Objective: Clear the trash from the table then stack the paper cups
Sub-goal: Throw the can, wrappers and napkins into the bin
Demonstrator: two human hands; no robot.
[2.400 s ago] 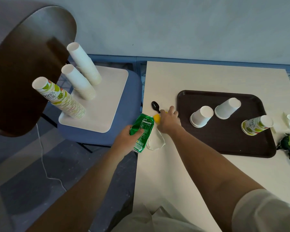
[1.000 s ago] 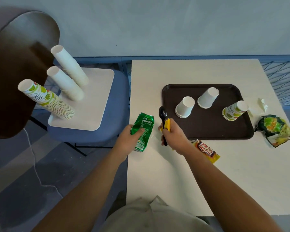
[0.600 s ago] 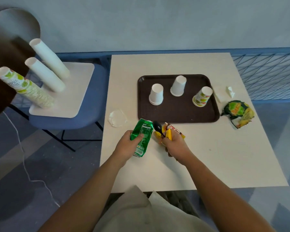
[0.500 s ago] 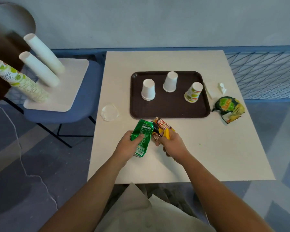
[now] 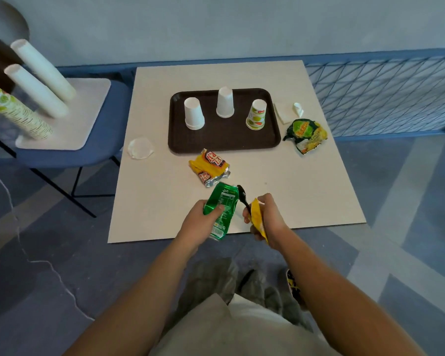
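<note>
Brown tray [image 5: 224, 138] on the desk [image 5: 162, 201] holds three upside-down paper cups [image 5: 224, 102]. At the desk's near edge your left grip [image 5: 199, 222] clasps a crushed green can [image 5: 221, 205], your right grip [image 5: 270, 217] a black spoon [image 5: 242, 196] and yellow wrapper [image 5: 257, 217]. A red-yellow packet [image 5: 210, 167] lies just before the tray.

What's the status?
Left grip holds green can. Right grip holds spoon, yellow wrapper. Yellow bag, green bag, lid, napkin on table. Three cups on tray.

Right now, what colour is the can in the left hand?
The can is green; head view shows it.
</note>
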